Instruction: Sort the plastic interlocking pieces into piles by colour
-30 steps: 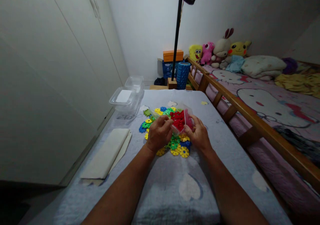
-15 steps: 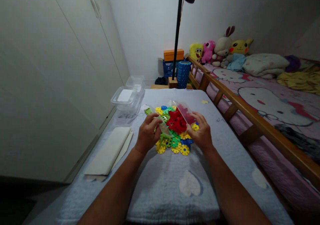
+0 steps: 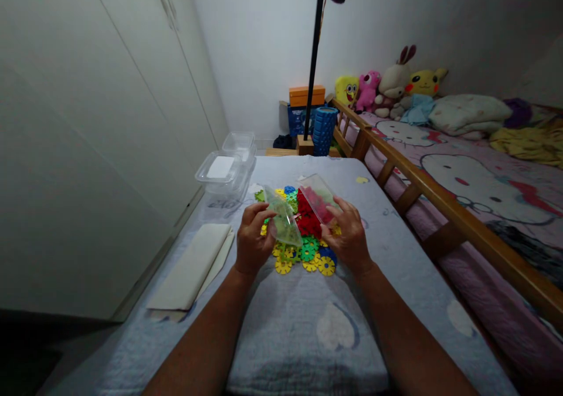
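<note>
Pinch grips are being applied by the left hand (image 3: pixel 254 237) to a clear plastic piece (image 3: pixel 284 227) and by the right hand (image 3: pixel 349 236) to a second clear piece (image 3: pixel 318 195), both tilted. Red pieces (image 3: pixel 309 224) are being framed between the hands, with green and yellow discs (image 3: pixel 309 253) being displayed toward the wrists; scattering of these is probably being best avoided by both clear pieces being gripped lightly and moved slowly.

Red pieces (image 3: pixel 310 223), partly hidden (count unclear)
</note>
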`<state>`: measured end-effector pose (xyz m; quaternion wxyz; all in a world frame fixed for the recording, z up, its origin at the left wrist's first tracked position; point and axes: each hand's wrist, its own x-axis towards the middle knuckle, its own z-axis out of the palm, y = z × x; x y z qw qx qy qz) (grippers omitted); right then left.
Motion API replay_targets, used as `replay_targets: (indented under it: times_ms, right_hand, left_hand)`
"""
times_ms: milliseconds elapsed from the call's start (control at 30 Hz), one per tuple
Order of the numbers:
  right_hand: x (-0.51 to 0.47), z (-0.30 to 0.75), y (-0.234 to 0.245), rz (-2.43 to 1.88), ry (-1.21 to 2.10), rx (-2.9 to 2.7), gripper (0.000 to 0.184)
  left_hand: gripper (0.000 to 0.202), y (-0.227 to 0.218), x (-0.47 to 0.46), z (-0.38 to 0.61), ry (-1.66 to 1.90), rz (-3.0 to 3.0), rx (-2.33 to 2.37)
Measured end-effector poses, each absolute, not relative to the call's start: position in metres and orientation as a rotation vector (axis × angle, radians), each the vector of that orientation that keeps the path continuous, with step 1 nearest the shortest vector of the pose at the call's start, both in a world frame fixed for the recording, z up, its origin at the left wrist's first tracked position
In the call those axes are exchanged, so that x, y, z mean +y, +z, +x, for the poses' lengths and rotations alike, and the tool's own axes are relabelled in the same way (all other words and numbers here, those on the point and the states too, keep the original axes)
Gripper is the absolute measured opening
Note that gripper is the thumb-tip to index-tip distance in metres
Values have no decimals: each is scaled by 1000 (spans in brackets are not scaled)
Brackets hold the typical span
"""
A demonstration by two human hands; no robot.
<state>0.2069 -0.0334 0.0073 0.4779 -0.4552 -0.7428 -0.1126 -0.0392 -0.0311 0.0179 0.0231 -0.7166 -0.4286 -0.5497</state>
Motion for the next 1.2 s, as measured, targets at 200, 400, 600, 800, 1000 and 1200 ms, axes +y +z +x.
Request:
replay_targets:
  times_ms: [200,400,600,800,1000,1200]
  right_hand:
    - [-35,216,15,-1108,-335,-1723,40]
    - [-40,225,23,-1176,-278,-1545,39]
    - [-38,220,23,-1071,75,-1231,36]
    - [-32,209,20,-973,574,-895,39]
    - [-37,189,19,-933,913,-803,36]
    - [-43,177,14,-951,1070,-834,33]
  left_hand:
    - [12,18,-28,-41,-1860,-2094,-1355]
    - [16,14,-25,-40,-2088,-2015,-1505]
    - [20,24,-27,-33,-2737,-1775,-1788]
    - [34,25,-22,-26,-3216,-1731,-1880]
    - [40,17,-23,-14,-3423,-1704,-2105]
    - [45,14,-22,-14,-3078,-1753,-2382]
